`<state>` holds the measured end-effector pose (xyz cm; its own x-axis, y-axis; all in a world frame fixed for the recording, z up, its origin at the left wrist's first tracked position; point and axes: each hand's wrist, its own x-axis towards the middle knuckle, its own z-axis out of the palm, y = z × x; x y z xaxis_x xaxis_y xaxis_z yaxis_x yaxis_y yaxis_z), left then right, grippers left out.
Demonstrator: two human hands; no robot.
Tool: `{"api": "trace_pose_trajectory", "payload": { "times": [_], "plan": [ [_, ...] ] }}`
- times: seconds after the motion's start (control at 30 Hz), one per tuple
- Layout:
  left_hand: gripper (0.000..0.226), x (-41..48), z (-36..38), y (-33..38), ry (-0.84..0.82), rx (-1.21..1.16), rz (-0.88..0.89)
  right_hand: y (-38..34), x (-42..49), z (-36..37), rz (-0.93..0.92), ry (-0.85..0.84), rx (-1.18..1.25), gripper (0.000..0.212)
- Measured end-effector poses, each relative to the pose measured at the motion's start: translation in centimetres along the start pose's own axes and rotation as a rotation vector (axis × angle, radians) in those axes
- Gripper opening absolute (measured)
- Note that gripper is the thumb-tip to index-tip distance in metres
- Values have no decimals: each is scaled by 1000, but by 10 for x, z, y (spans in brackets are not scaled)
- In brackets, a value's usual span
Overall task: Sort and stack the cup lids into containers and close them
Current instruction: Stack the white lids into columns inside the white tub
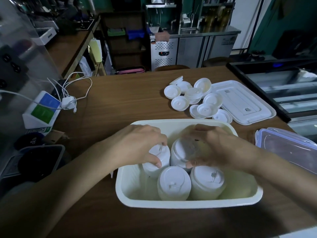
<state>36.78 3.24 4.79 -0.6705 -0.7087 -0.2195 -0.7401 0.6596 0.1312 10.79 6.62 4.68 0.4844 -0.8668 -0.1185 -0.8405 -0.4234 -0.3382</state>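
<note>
A white rectangular container (171, 202) stands on the wooden table in front of me, with several stacks of white cup lids inside. My left hand (140, 145) grips the back left lid stack (158, 160), thumb at its front. My right hand (212, 148) is blurred and curls over the back right lid stack (180, 152). Two more stacks, the front left lid stack (174, 182) and the front right lid stack (206, 181), stand at the near side. Loose white lids (193, 98) lie scattered further back on the table. A flat white container lid (243, 102) lies to their right.
A clear lid with purple clips (288, 146) lies at the right edge. A charger with white cables (68, 102) and a small card stand (41, 110) sit at the left. A glass display case (283, 86) borders the table at the far right.
</note>
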Motion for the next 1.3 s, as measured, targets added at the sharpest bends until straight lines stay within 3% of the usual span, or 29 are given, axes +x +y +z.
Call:
{"api": "trace_pose_trajectory", "payload": {
  "times": [0.27, 0.43, 0.63, 0.87, 1.03, 1.13, 1.3],
  "plan": [
    [38, 24, -54, -14, 176, -268, 79, 14, 4, -41, -16, 298, 114, 44],
    [25, 72, -63, -36, 223, -313, 30, 41, 29, -56, 72, 376, 154, 35],
    [38, 141, -36, -68, 241, -338, -56, 93, 76, -46, 179, 317, 74, 48],
    [79, 202, 7, -87, 249, -435, -172, 141, 115, -21, 345, 161, 4, 83],
    [95, 234, 27, -92, 241, -481, -214, 155, 125, -11, 363, 96, -144, 92],
    [98, 247, 34, -90, 280, -508, -225, 159, 130, -8, 377, 77, -221, 96],
    [90, 252, 38, -87, 313, -521, -260, 161, 135, -9, 411, 31, -131, 95]
  ]
}}
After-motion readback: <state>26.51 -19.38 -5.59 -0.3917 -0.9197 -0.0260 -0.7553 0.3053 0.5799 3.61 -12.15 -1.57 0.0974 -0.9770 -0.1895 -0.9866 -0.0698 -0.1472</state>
